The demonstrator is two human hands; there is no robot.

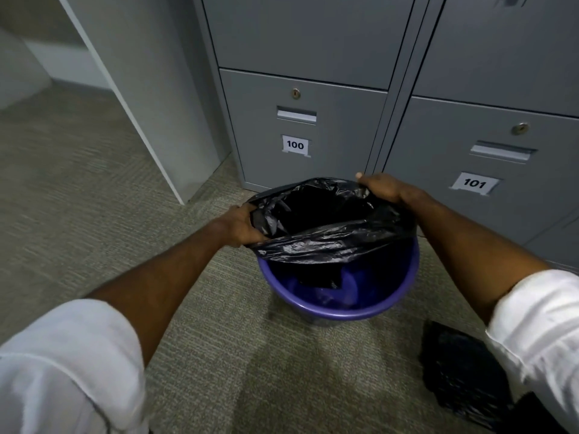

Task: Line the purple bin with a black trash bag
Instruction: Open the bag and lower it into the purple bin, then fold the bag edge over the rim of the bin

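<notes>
A round purple bin point(338, 311) stands on the carpet in front of grey lockers. A black trash bag point(326, 242) is held open above it, its mouth spread wide and its lower end hanging down inside the bin. My left hand point(241, 225) grips the bag's left edge. My right hand point(383, 186) grips the far right edge of the bag's mouth. The far half of the bin's rim is hidden behind the bag; the near rim is bare.
Grey lockers labelled 100 point(295, 145) and 101 point(474, 183) stand directly behind the bin. A white panel point(147, 98) stands at the left. A pile of folded black bags point(463, 371) lies on the carpet at the lower right.
</notes>
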